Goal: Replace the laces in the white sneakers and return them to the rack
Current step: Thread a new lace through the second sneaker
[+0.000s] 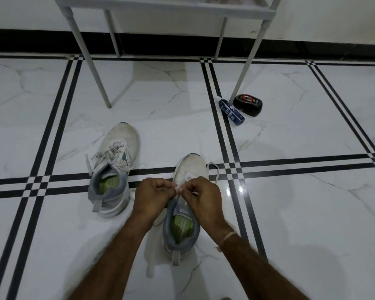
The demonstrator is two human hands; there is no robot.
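On the tiled floor [290,213], near the middle, the near sneaker [182,229] stands with its toe pointing away. Over its tongue the left hand [153,195] and right hand [201,198] meet, fingers curled, each pinching the white lace [217,173], which loops out to the right. Farther left stands the second sneaker [117,144], loosely laced. Far right, a blue bottle [231,112] and a black case [247,105] lie just beside a leg of the rack [160,9].

One wide-angle head camera looks forward and steeply down at the floor [301,202], close above the left hand [153,197] and right hand [204,199]. The rack [89,59] legs cross the top edge.
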